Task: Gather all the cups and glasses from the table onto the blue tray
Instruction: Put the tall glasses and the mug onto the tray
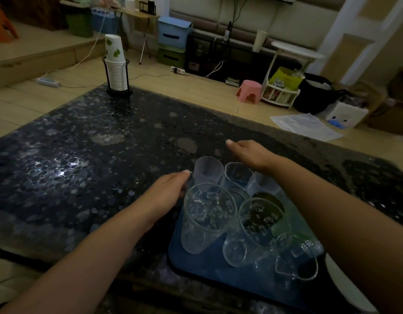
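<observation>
Now | L hand [167, 189] + R hand [248, 152] open | glasses [207, 214] on blue tray [196, 275]

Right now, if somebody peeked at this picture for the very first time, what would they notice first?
First, the crowd of clear glasses with little cartoon cat prints, packed on the blue tray at the near right of the dark speckled table. Both bare hands hover there: the left hand at the tray's left edge, the right hand above the far cups. A tall stack of paper cups stands in a black holder at the table's far corner.
</observation>
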